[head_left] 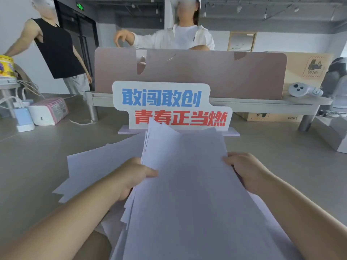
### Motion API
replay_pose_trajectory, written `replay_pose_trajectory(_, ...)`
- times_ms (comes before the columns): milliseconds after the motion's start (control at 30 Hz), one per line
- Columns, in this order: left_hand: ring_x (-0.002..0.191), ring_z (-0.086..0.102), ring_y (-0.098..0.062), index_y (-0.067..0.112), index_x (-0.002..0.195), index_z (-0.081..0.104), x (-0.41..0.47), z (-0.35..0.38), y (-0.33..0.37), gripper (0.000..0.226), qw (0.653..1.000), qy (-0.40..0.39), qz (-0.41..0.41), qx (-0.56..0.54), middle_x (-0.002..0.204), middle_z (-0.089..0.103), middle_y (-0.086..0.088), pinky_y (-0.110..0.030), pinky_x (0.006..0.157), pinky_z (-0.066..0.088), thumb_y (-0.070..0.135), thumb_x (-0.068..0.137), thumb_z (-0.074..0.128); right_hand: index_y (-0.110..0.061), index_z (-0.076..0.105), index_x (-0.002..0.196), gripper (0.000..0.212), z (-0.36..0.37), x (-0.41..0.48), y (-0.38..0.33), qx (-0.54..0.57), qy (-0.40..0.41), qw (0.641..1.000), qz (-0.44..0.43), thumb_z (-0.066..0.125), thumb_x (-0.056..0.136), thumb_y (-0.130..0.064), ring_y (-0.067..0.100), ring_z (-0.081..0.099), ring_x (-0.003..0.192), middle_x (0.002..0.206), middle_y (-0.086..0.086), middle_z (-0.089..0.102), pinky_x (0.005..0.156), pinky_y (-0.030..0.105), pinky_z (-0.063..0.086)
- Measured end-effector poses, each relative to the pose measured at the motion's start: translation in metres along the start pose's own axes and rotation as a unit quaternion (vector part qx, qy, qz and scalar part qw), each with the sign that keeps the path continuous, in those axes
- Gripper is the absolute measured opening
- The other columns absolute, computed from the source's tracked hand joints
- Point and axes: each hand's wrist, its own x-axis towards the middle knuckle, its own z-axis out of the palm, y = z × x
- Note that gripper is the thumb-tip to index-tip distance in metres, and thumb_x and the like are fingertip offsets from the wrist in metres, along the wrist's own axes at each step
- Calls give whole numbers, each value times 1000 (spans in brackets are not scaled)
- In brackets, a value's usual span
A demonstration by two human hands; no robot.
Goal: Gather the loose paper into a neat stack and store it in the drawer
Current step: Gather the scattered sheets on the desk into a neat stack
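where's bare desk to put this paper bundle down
Two free patches: the right side of the desk, between the right hand and the grey box, and the left side between the tissue pack and the loose sheets. The centre is crowded: the sign stands just behind the held bundle.

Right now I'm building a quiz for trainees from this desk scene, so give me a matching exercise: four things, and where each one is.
Things:
1. paper stack
2. loose sheets
3. tissue pack
4. white controller

Places:
A. on the divider's shelf, far right
B. flat on the desk under the left hand
C. held between both hands, the right hand at its edge
D. far left of the desk

Pairs: 1-C, 2-B, 3-D, 4-A
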Motion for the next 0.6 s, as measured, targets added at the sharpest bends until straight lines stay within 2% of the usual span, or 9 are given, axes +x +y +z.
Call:
replay_pose_trajectory(67, 86, 70, -30, 11, 96, 68, 0, 0, -1, 13, 1000, 10, 15, 5, 94, 74, -10, -38, 79, 56, 4, 85, 66, 2, 67, 99, 16, -8, -5, -6, -6, 29, 999, -14, 55, 90, 0, 34, 66, 74, 90, 23, 72, 72, 40, 56)
replay_pose_trajectory(133, 88, 70, -31, 10, 95, 68, 1, -1, -1, 13, 1000, 18, 21, 4, 94, 74, -11, -39, 83, 55, 5, 84, 67, 1, 64, 101, 14, -19, -15, -14, -10, 23, 999, -23, 55, 90, 0, 30, 62, 72, 88, 17, 66, 70, 35, 53)
replay_pose_trajectory(200, 88, 69, -33, 6, 91, 70, -1, -3, 2, 10, 999, 19, 21, -15, 92, 74, -15, -42, 90, 53, 5, 82, 68, -8, 64, 108, 20, -36, -28, -17, -132, -3, 990, -44, 60, 88, -4, 24, 61, 85, 99, 10, 64, 79, 32, 50)
replay_pose_trajectory(300, 77, 70, -29, 2, 86, 72, -3, -9, 4, 7, 999, 11, 27, -32, 88, 76, -15, -38, 83, 53, 4, 80, 67, -31, 52, 129, 57, -62, -58, -10, -359, -93, 929, -15, 73, 79, -14, 16, 51, 117, 127, -9, 50, 102, 31, 39)
replay_pose_trajectory(367, 71, 69, -27, 6, 84, 70, -3, -11, 3, 8, 998, 12, 49, -38, 74, 76, -9, -37, 78, 53, 0, 82, 65, -39, 32, 145, 88, -73, -75, 3, -429, -160, 888, 37, 80, 73, -23, 14, 43, 119, 132, -16, 36, 103, 29, 37)
replay_pose_trajectory(400, 72, 68, -27, 8, 84, 68, -3, -13, 2, 11, 997, 14, 60, -38, 70, 75, -7, -38, 77, 52, -2, 83, 63, -41, 27, 145, 94, -77, -80, 9, -445, -177, 877, 44, 82, 70, -28, 12, 43, 114, 131, -17, 34, 99, 27, 40)
replay_pose_trajectory(467, 73, 65, -28, 9, 85, 65, -4, -16, 2, 15, 997, 11, 72, -36, 74, 72, -7, -36, 74, 51, -5, 85, 60, -46, 32, 134, 82, -81, -81, 20, -445, -154, 882, 20, 80, 69, -33, 13, 45, 104, 121, -12, 40, 87, 25, 43)
replay_pose_trajectory(533, 75, 64, -27, 7, 89, 67, -4, -23, 4, 14, 996, 0, 87, -28, 74, 73, -7, -34, 74, 50, -4, 81, 64, -32, 54, 114, 51, -84, -68, 28, -405, -90, 910, -29, 76, 69, -35, 19, 52, 94, 103, -4, 51, 77, 29, 44)
replay_pose_trajectory(600, 79, 67, -29, 9, 93, 69, -1, -32, 5, 22, 995, -3, 93, -27, 72, 76, -3, -37, 79, 51, 0, 73, 70, -22, 58, 96, 21, -78, -51, 34, -409, -11, 909, -75, 66, 79, -32, 23, 53, 88, 92, -1, 53, 74, 30, 41)
